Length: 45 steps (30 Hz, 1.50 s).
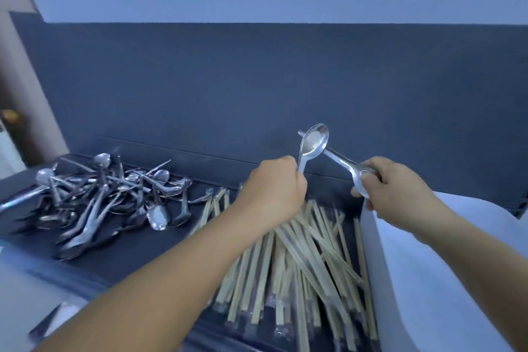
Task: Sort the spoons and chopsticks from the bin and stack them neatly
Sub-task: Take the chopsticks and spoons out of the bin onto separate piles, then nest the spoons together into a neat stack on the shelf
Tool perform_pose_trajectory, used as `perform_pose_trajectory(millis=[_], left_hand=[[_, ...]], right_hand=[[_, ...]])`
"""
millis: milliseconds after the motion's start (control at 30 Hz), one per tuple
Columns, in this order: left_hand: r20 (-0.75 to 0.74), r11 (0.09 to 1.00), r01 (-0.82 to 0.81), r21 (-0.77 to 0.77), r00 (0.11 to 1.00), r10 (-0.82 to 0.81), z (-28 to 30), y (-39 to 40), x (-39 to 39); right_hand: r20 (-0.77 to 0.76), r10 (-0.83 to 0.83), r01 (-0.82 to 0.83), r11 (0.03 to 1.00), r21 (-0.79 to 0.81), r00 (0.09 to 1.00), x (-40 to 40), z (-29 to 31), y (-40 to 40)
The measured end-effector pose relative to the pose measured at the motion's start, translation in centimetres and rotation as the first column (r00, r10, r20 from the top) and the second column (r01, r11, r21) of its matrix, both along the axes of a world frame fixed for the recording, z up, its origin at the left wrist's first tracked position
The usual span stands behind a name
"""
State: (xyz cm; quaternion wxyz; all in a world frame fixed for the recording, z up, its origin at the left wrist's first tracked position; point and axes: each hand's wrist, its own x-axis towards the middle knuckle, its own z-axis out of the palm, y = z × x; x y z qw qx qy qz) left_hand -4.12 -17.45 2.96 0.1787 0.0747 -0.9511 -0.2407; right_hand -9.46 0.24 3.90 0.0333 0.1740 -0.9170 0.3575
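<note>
My left hand [274, 191] grips the handle of a metal spoon [314, 141], bowl up, above the far end of the chopstick pile. My right hand [391, 183] holds a second metal spoon [341, 161] by its bowl end, its handle pointing left behind the first spoon's bowl; the two cross there. Below both hands lies a heap of several wrapped wooden chopsticks [303, 260] on the dark surface. A loose pile of several metal spoons [108, 197] lies to the left.
A white bin [434, 266] stands at the right, its rim next to the chopsticks. The dark tabletop [143, 243] runs back to a dark wall panel [257, 80]. Pale surfaces sit at the lower left.
</note>
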Motion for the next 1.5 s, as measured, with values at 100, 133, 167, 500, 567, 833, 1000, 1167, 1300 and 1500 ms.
perform_pose_trajectory(millis=[100, 133, 167, 500, 567, 833, 1000, 1167, 1300, 1500], left_hand=[[-0.012, 0.997, -0.071, -0.019, 0.997, 0.071, -0.4, -6.7, 3.4], [-0.016, 0.995, -0.097, -0.031, 0.995, 0.097, -0.7, -9.2, 4.7], [-0.013, 0.992, -0.119, -0.043, 0.993, 0.119, -1.0, -11.8, 6.0], [0.128, 0.967, -0.23, -0.112, 0.961, 0.244, -4.3, -33.6, 15.4], [0.145, 0.969, -0.221, -0.111, 0.961, 0.236, -4.6, -36.0, 15.9], [0.179, 0.971, -0.185, -0.153, 0.961, 0.212, -6.0, -42.9, 12.8], [0.23, 0.967, -0.159, -0.2, 0.951, 0.204, -6.9, -47.6, 9.4], [0.274, 0.966, -0.102, -0.236, 0.947, 0.167, -7.2, -53.1, 7.9], [0.299, 0.983, -0.059, -0.171, 0.948, 0.109, -7.6, -57.0, 8.4], [0.278, 0.99, 0.016, -0.141, 0.96, 0.024, -9.4, -62.4, 9.7]], right_hand=[[-0.025, 0.083, -0.083, 0.996, 0.009, 0.996, 2.6, 0.1, -7.1], [-0.025, 0.105, -0.105, 0.994, 0.013, 0.994, 3.5, 0.0, -9.7], [-0.015, 0.123, -0.123, 0.992, 0.006, 0.992, 4.6, -0.3, -12.5], [0.088, 0.204, -0.207, 0.978, 0.026, 0.975, 13.5, -4.4, -36.8], [0.109, 0.211, -0.216, 0.976, 0.04, 0.971, 14.0, -4.8, -39.4], [0.116, 0.145, -0.165, 0.968, 0.189, 0.983, 11.5, -6.7, -47.8], [0.083, 0.155, -0.171, 0.956, 0.237, 0.984, 8.6, -8.2, -53.0], [0.085, 0.227, -0.242, 0.919, 0.311, 0.97, 6.6, -8.1, -56.8], [0.09, 0.266, -0.281, 0.906, 0.317, 0.96, 6.3, -7.8, -58.6], [0.077, 0.305, -0.313, 0.898, 0.309, 0.949, 7.7, -8.5, -61.8]])
